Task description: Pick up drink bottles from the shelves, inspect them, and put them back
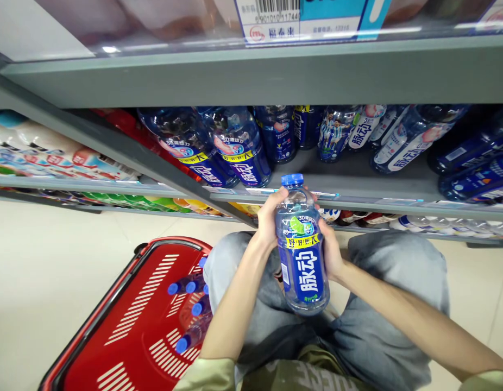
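A large clear drink bottle with a blue cap and a blue and yellow label is held upright in front of the shelf. My left hand wraps round its upper left side near the neck. On its right side, my right hand grips the body, with some fingertips hidden behind the bottle. Similar large bottles stand on the shelf just beyond it, at the left of the bay. Smaller bottles stand or lean farther right.
A red shopping basket is on the floor to my left, with several blue-capped bottles in it. A grey shelf edge crosses above the bottles. My knees are bent under my arms. Dark bottles lie tilted at the right.
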Tool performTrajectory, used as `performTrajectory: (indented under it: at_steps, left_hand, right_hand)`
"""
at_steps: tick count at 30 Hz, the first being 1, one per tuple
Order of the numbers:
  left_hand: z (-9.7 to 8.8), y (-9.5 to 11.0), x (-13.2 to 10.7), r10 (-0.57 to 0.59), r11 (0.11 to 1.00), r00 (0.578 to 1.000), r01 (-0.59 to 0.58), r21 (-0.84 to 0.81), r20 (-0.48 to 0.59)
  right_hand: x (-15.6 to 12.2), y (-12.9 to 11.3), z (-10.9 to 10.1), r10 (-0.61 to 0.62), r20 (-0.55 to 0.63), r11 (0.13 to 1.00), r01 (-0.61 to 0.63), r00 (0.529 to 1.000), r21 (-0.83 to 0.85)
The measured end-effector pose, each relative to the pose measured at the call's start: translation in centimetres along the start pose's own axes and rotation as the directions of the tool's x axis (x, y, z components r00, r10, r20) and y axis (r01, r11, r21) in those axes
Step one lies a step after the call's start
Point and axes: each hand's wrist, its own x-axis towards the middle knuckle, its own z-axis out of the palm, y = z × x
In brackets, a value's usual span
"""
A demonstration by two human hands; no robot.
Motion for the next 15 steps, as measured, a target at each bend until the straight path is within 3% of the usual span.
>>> performTrajectory:
  at_steps: [4,7,9,11,15]
  left_hand:
    - [0.0,0.1,-0.1,0.02,0.999,1.0,-0.02,0.03,0.005]
    - [-0.2,0.0,-0.1,0.031,0.998,0.999,-0.033,0.054,0.034]
    - [-0.5,-0.2,-0.1,0.011,0.999,0.997,-0.014,0.038,0.073]
    - [-0.7,-0.5,-0.2,-0.014,1.0,0.994,0.014,0.001,0.11]
    - [-1.1,-1.1,-0.4,0.003,0.999,0.988,0.005,-0.05,0.154]
  right_hand:
    - [-0.1,-0.2,0.0,0.001,0.001,1.0,-0.001,1.0,0.006]
    - [-0.4,-0.6,0.2,0.145,0.069,0.989,-0.147,0.987,0.025]
    - [-0.9,-0.9,0.4,0.329,0.195,0.942,-0.334,0.924,-0.004]
    - [-1.4,-0.9,0.6,0.465,0.32,0.879,-0.474,0.825,-0.056]
    - [-2.2,-0.2,0.6,0.578,0.425,0.808,-0.561,0.697,-0.178]
